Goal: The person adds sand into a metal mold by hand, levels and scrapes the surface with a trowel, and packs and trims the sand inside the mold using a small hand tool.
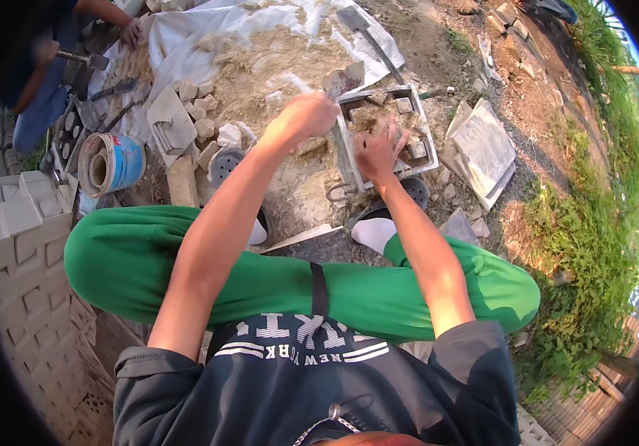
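Observation:
My left hand [308,117] is closed in a fist at the near left corner of a rectangular metal mould [429,126]. A trowel [345,79] with a worn, dusty blade sticks out beyond the fist, its handle hidden by my fingers. My right hand [380,151] reaches into the mould with its fingers apart, resting on the sandy fill. Pale stone pieces [404,105] lie inside the mould around my fingers. A metal ring handle [339,192] shows at the mould's near left side.
Sandy mix [275,70] spreads over a white sheet [185,33]. A long flat-bladed tool [371,41] lies beyond the mould. Slabs [483,145] lean at right. Broken stones [199,110] and a blue-white bucket [122,165] sit left. Another person's hand grips a hammer [85,58]; blocks [29,275] are stacked left.

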A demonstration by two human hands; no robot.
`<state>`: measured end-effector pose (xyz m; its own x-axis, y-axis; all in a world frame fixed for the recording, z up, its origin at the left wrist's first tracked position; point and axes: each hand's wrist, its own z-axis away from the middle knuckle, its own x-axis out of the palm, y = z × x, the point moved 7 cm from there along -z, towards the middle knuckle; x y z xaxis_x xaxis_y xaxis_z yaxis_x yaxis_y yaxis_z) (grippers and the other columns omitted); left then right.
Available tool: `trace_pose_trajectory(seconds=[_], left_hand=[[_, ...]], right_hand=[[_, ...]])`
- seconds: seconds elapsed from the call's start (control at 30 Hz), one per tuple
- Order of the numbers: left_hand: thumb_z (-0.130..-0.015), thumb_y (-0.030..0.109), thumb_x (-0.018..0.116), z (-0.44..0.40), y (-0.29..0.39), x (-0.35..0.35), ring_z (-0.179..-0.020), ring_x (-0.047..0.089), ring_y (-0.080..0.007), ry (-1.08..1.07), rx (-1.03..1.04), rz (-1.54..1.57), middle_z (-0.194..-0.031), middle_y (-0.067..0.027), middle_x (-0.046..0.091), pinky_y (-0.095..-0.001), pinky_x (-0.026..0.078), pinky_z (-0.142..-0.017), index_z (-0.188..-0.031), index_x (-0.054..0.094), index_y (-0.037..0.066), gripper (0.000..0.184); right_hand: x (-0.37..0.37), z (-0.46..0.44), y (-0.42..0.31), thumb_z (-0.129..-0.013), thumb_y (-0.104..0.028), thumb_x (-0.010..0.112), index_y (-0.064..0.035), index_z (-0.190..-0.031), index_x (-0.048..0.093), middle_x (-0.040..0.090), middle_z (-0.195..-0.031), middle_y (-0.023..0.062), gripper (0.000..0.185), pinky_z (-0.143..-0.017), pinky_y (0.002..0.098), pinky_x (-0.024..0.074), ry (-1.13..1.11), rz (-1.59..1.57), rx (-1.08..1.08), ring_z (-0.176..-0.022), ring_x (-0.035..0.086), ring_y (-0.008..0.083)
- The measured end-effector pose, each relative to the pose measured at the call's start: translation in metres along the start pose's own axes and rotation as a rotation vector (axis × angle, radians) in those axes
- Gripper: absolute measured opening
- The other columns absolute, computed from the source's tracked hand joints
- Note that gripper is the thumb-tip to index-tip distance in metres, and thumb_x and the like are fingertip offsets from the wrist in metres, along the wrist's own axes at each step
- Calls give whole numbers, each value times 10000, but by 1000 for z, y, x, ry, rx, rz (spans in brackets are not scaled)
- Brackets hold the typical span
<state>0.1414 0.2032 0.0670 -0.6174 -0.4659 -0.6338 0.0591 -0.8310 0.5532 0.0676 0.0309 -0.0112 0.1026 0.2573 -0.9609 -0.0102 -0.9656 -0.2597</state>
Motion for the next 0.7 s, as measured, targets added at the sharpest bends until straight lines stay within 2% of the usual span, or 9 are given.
trace_pose_trajectory(seconds=[0.13, 0.2, 0.27, 0.33, 0.43, 0.5, 0.53, 0.6, 0.7], left_hand=[[-935, 408, 495, -3, 1, -1, -1156, 574, -388, 27, 40, -9, -1200, -260, 609, -457, 452, -975, -1188, 598, 1, 490], [-935, 408, 497, 0, 3, -3, -1140, 581, -391, 16, 21, -10, -1183, -265, 615, -459, 458, -964, -1170, 603, -8, 489], [-940, 393, 501, 1, 10, -2, -1107, 594, -400, -21, 107, -34, -1144, -266, 628, -463, 464, -945, -1135, 617, -12, 465], [-943, 386, 502, -6, 2, 4, -1094, 598, -403, -1, 73, 2, -1131, -260, 634, -464, 466, -939, -1129, 623, -2, 447], [-947, 376, 503, -14, -6, 8, -1081, 602, -404, 35, 41, 46, -1120, -252, 639, -464, 469, -931, -1123, 632, 15, 421], [-948, 374, 503, -15, -10, 7, -1080, 603, -401, 51, 33, 59, -1121, -249, 639, -463, 469, -928, -1122, 634, 23, 413], [-948, 377, 503, -16, -10, 5, -1080, 603, -398, 43, 34, 41, -1121, -252, 638, -463, 470, -926, -1117, 635, 18, 418], [-948, 380, 503, -17, -11, 4, -1080, 604, -396, 35, 35, 22, -1120, -255, 637, -463, 471, -924, -1112, 636, 13, 423], [-949, 374, 502, -21, -14, 5, -1068, 608, -392, 45, 31, 20, -1092, -258, 640, -459, 472, -923, -1113, 645, 34, 404]], right_hand=[[5, -4, 14, -900, -339, 504, -159, -901, 746, 374, -1475, 184, 301, -1110, 675, -55, -47, -30, -38, -1452, 149, 395], [3, -10, 10, -902, -363, 557, -200, -957, 745, 356, -1494, 138, 255, -1108, 675, -21, -42, -70, -122, -1445, 160, 391], [3, -18, 4, -904, -359, 543, -201, -962, 742, 374, -1484, 147, 261, -1111, 673, -33, -66, -57, -138, -1450, 158, 387], [3, -23, 1, -906, -355, 530, -202, -967, 740, 391, -1475, 157, 267, -1113, 671, -46, -93, -42, -148, -1454, 155, 383], [5, -30, 5, -919, -339, 528, -193, -1081, 708, 434, -1453, 133, 283, -1147, 622, 21, -114, -149, -119, -1448, 220, 325], [-3, -28, 5, -941, -346, 510, -119, -1219, 635, 441, -1460, 118, 380, -1177, 528, 119, 6, -123, -243, -1432, 280, 282], [-2, -27, 8, -941, -346, 510, -119, -1219, 635, 441, -1460, 118, 380, -1177, 528, 119, 6, -123, -245, -1432, 280, 282], [12, -15, -9, -962, -371, 483, -24, -1344, 508, 400, -1493, 133, 516, -1177, 449, 190, -155, -29, -548, -1424, 300, 278], [22, -28, -16, -977, -404, 447, 8, -1412, 410, 369, -1512, 144, 600, -1178, 438, 195, -147, 69, -485, -1427, 289, 300]])
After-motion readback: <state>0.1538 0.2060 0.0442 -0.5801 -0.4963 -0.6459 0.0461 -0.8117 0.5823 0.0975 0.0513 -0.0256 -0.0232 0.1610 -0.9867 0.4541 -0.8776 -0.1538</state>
